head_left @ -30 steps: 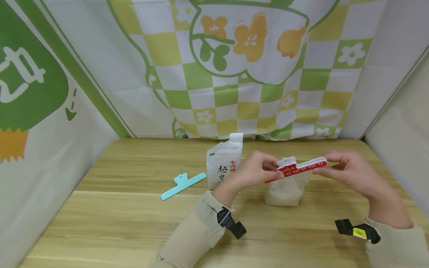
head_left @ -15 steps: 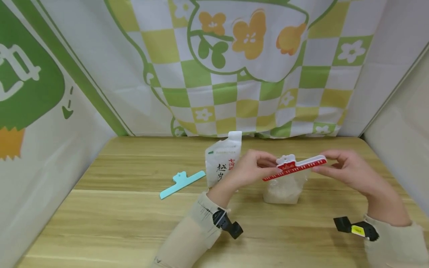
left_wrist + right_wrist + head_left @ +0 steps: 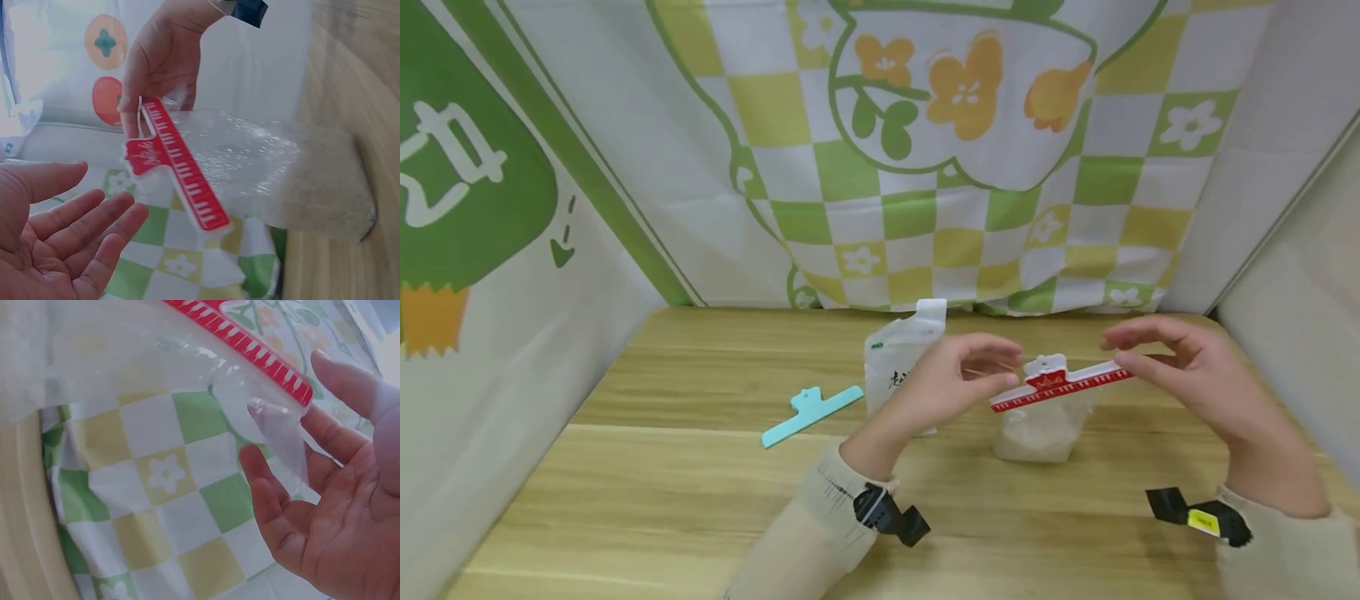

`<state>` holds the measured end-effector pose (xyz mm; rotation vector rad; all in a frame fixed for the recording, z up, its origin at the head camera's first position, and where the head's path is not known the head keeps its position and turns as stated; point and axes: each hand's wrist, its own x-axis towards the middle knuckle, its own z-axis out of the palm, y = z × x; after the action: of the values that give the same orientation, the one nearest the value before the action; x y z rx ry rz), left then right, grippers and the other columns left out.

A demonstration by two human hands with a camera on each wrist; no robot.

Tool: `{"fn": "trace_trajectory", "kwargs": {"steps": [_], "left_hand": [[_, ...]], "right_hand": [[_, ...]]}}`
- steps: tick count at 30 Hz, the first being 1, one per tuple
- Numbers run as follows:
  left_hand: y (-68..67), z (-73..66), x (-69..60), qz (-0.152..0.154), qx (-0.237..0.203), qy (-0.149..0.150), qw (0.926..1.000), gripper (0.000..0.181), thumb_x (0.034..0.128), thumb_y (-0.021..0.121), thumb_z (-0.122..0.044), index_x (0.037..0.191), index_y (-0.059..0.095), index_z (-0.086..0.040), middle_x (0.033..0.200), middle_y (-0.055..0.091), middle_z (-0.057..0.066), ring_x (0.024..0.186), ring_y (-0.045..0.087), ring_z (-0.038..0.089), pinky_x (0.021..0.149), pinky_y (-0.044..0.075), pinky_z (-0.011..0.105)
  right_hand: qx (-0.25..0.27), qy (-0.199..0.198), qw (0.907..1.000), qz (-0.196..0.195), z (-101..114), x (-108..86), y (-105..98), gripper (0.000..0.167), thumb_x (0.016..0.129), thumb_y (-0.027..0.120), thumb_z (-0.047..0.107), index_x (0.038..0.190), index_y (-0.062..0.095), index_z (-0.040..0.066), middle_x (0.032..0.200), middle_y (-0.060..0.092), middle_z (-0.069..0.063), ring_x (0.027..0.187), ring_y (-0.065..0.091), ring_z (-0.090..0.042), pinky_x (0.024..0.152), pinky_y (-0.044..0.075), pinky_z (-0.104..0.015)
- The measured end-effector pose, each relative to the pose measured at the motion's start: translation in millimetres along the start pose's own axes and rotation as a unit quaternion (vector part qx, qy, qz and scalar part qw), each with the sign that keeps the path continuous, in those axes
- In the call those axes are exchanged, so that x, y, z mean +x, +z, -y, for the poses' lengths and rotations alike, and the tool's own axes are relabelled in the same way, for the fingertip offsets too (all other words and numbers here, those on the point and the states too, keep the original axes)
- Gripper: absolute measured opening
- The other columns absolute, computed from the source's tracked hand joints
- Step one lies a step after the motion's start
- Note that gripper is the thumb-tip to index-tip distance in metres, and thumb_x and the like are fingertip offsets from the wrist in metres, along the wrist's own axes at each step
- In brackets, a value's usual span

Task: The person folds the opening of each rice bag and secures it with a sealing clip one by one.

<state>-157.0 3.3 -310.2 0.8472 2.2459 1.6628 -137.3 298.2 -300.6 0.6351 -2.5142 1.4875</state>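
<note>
A red and white clip (image 3: 1060,385) lies across the top of a clear bag (image 3: 1037,433) of pale grains that stands upright on the table. My left hand (image 3: 943,379) is just left of the clip, fingers apart; the left wrist view shows its palm (image 3: 69,237) holding nothing. At the clip's right end is my right hand (image 3: 1210,379), its thumb and fingers spread; in the right wrist view the hand (image 3: 337,494) is beside the end of the red clip (image 3: 250,350), with the bag's loose plastic corner at its fingers.
A light blue clip (image 3: 811,415) lies on the wooden table (image 3: 670,483) to the left. Behind my left hand stands a white printed bag (image 3: 887,362). A patterned cloth (image 3: 925,208) hangs along the table's back edge.
Both hands have loosened from the clip and spread their fingers; the left hand has drawn slightly left. The red clip remains on the clear bag.
</note>
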Motion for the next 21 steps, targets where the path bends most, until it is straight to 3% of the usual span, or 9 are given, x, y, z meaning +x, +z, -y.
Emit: {"fn": "trace_trajectory", "kwargs": {"steps": [5,11,16,21], "left_hand": [[-7.9,-11.8,-14.3,-0.02,0.0,0.024,0.9995,0.029,0.0958,0.067,-0.016,0.125,0.067,-0.014,0.122,0.071,0.002,0.107,0.067,0.006,0.089,0.055,0.024],[-26.4,-22.7,-31.3,-0.061,-0.001,0.069,0.9957,0.025,0.0969,0.064,-0.012,0.121,0.07,-0.008,0.119,0.072,0.008,0.107,0.07,0.018,0.087,0.058,0.029],[-53.1,-25.6,-47.5,-0.128,0.009,0.086,0.988,0.021,0.0955,0.066,-0.01,0.116,0.072,-0.006,0.115,0.073,0.009,0.105,0.07,0.017,0.085,0.058,0.03],[-79.8,-26.0,-59.7,-0.199,0.006,0.102,0.9746,0.022,0.0944,0.066,-0.005,0.115,0.07,0.0,0.114,0.073,0.014,0.104,0.07,0.015,0.088,0.058,0.028]], "right_hand": [[-0.035,0.022,0.9988,-0.028,16,4.2,1,0.024,0.097,0.061,0.004,0.12,0.066,0.003,0.118,0.068,0.011,0.108,0.061,0.0,0.082,0.048,-0.011],[0.019,-0.021,0.9979,-0.059,35,15.1,9,0.023,0.096,0.06,-0.002,0.118,0.065,-0.003,0.115,0.07,0.004,0.104,0.065,-0.004,0.084,0.051,-0.012],[0.076,-0.053,0.9937,-0.063,47,23.0,21,0.025,0.094,0.061,-0.005,0.118,0.064,-0.007,0.111,0.071,0.004,0.102,0.065,-0.006,0.084,0.052,-0.013],[0.087,-0.068,0.9913,-0.071,56,32.6,37,0.026,0.093,0.062,-0.004,0.119,0.065,-0.006,0.11,0.07,0.001,0.1,0.063,-0.008,0.083,0.053,-0.014]]}}
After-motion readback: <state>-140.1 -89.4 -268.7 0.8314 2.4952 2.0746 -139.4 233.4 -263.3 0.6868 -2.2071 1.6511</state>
